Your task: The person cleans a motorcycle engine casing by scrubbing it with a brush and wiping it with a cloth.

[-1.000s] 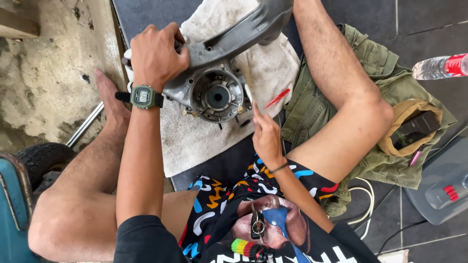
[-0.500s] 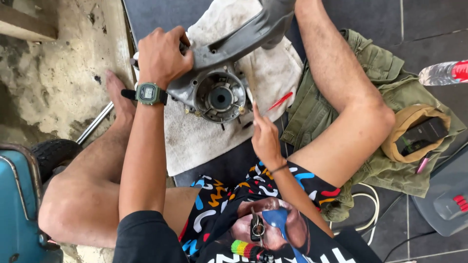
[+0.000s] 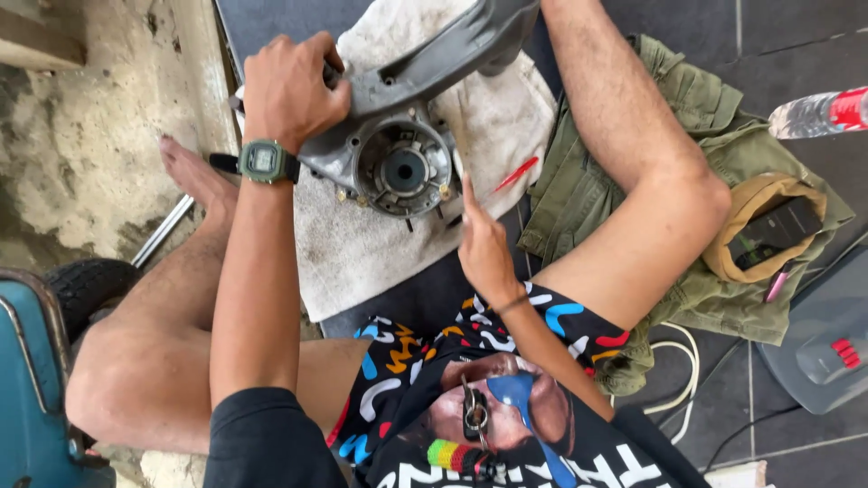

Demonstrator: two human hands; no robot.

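A grey metal engine casing (image 3: 402,167) with a round opening lies on a dirty white cloth (image 3: 362,262) between my bare legs. My left hand (image 3: 291,90), a green watch on its wrist, grips the casing's upper left edge. My right hand (image 3: 484,248) is at the casing's lower right, back turned to the camera, with a finger stretched up to the rim. I cannot see whether it holds anything. A thin red tool (image 3: 515,173) lies on the cloth just right of that finger.
An olive garment (image 3: 597,199) lies under my right leg, with a tan pouch (image 3: 768,230) on it. A plastic bottle (image 3: 818,113) is at far right, a grey plastic lid (image 3: 818,343) lower right, and a tyre (image 3: 86,285) and blue body panel (image 3: 27,389) at left.
My right hand has crept slightly up toward the casing's rim. My left hand keeps its grip. The view has shifted a little.
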